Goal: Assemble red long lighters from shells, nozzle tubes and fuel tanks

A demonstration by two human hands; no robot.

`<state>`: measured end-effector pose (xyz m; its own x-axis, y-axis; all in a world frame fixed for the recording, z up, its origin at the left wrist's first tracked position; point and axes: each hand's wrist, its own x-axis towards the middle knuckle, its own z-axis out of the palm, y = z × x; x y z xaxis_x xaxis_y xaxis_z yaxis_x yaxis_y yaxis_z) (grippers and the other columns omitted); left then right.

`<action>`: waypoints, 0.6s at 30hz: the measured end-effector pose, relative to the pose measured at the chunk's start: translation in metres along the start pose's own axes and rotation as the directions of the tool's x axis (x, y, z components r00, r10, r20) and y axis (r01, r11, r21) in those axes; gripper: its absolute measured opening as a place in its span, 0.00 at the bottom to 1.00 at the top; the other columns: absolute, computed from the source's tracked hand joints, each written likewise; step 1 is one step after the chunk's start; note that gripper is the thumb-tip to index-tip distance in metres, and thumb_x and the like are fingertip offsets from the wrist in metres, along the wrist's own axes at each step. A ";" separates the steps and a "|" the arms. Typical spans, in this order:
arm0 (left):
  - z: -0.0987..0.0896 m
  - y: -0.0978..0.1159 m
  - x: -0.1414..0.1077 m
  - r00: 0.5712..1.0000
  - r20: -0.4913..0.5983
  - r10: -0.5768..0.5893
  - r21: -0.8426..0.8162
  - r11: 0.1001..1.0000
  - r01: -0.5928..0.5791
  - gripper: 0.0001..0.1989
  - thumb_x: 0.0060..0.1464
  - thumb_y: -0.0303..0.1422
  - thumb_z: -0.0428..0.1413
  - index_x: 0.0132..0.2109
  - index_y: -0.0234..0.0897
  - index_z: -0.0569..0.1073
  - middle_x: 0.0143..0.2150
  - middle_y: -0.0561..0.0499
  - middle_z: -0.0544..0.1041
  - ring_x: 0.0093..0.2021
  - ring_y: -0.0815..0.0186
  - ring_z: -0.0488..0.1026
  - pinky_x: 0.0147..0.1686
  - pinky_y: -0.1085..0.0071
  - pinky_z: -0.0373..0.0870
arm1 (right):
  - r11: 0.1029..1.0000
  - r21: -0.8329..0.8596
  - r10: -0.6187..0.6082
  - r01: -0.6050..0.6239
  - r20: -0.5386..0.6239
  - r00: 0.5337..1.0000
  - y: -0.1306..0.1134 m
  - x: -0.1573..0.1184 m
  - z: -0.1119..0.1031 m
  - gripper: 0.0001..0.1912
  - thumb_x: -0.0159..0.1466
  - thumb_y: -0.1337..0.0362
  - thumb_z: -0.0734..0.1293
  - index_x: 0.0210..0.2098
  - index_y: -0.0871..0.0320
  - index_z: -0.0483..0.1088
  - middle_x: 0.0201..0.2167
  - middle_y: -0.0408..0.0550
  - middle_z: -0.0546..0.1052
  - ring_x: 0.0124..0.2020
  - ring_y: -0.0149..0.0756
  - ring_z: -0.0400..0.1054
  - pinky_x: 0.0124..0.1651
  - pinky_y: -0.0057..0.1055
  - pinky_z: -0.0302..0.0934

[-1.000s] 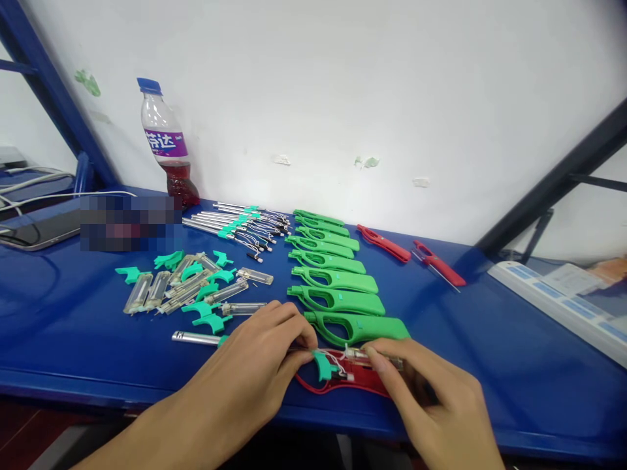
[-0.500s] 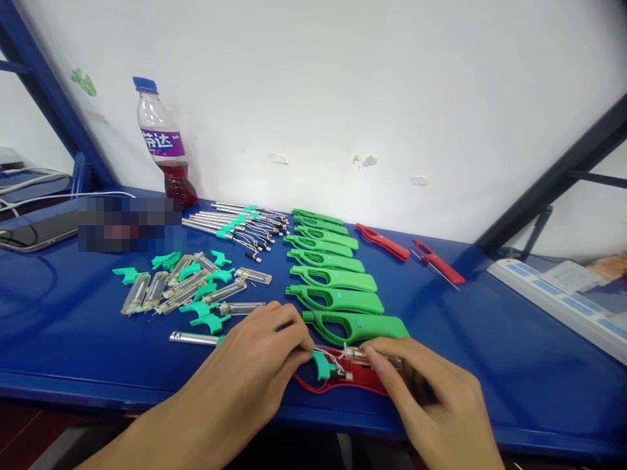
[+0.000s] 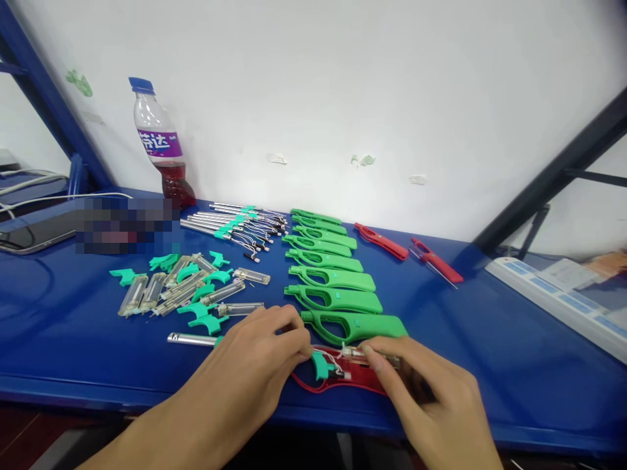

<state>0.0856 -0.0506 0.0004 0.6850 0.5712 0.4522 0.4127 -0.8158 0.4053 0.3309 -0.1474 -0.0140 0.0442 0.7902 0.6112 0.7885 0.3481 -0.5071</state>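
At the front of a blue worktop (image 3: pixel 494 333), our two hands meet over a red half-shell (image 3: pixel 365 380), which lies near the edge closest to us. Our right hand (image 3: pixel 431 391) has its grip closed, thumb and finger pinching a clear cartridge (image 3: pixel 353 353) over the shell's far side. Our left hand (image 3: pixel 264 349) sits at the shell's left end with thumb and forefinger drawn nearly together (what lies between them is hidden, so we cannot tell whether that grip has hold of anything). Just beside those fingertips, a teal trigger (image 3: pixel 321 367) and white wires (image 3: pixel 329 353) show within the red shell. A silver tube (image 3: pixel 191 339) emerges on the far side of our left wrist.

Beyond, we see green shells (image 3: pixel 367 324) in a column running toward the wall (image 3: pixel 304 78), the nearest just behind our hands. To their left are loose cartridges (image 3: pixel 251 308) mixed with teal pieces (image 3: pixel 209 322), and farther back a bundle of silver rods (image 3: pixel 202 228). Two red handles (image 3: pixel 385 243) lie at right, while a blue-capped bottle (image 3: pixel 161 145) stands upright near the wall.
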 end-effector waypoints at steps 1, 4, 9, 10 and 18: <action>0.000 0.000 0.000 1.000 0.004 -0.001 0.000 1.000 0.001 0.12 0.72 0.23 0.54 0.39 0.41 0.74 0.40 0.55 0.77 0.36 0.66 0.73 0.39 0.69 0.66 | 1.000 0.000 0.000 0.000 0.003 1.000 0.000 0.000 0.000 0.04 0.76 0.62 0.71 0.46 0.43 0.79 0.39 0.29 0.86 0.34 0.23 0.81 0.43 0.14 0.72; 0.000 -0.001 0.000 1.000 0.020 -0.006 -0.018 1.000 0.006 0.12 0.73 0.23 0.54 0.39 0.41 0.75 0.40 0.55 0.77 0.36 0.66 0.74 0.40 0.69 0.66 | 1.000 -0.001 0.011 -0.011 0.010 1.000 -0.001 0.000 0.000 0.04 0.76 0.61 0.71 0.46 0.43 0.79 0.39 0.29 0.86 0.35 0.23 0.81 0.43 0.14 0.71; 0.000 0.000 0.001 1.000 0.009 -0.013 -0.018 1.000 0.013 0.12 0.72 0.23 0.54 0.40 0.41 0.76 0.40 0.55 0.78 0.37 0.64 0.75 0.40 0.67 0.68 | 1.000 -0.006 0.004 -0.004 0.007 1.000 -0.001 0.001 -0.001 0.04 0.76 0.61 0.71 0.45 0.43 0.79 0.39 0.30 0.86 0.33 0.23 0.80 0.42 0.14 0.71; 0.000 0.000 0.001 1.000 0.009 -0.013 -0.015 1.000 0.014 0.12 0.72 0.23 0.54 0.40 0.41 0.77 0.40 0.55 0.79 0.38 0.64 0.76 0.40 0.67 0.69 | 1.000 -0.007 0.001 -0.001 0.007 1.000 -0.001 0.001 -0.001 0.04 0.76 0.61 0.71 0.45 0.43 0.79 0.39 0.30 0.86 0.33 0.23 0.80 0.41 0.15 0.71; -0.001 0.005 -0.002 1.000 0.000 -0.004 0.021 1.000 0.004 0.14 0.74 0.25 0.51 0.41 0.41 0.79 0.42 0.52 0.79 0.40 0.62 0.76 0.41 0.64 0.72 | 1.000 -0.008 0.009 -0.009 0.012 1.000 -0.001 0.000 -0.001 0.04 0.76 0.61 0.71 0.46 0.43 0.79 0.39 0.30 0.86 0.34 0.23 0.80 0.42 0.14 0.71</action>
<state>0.0860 -0.0558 0.0020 0.6836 0.5742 0.4507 0.4276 -0.8154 0.3903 0.3312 -0.1485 -0.0132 0.0443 0.7995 0.5991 0.7930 0.3366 -0.5078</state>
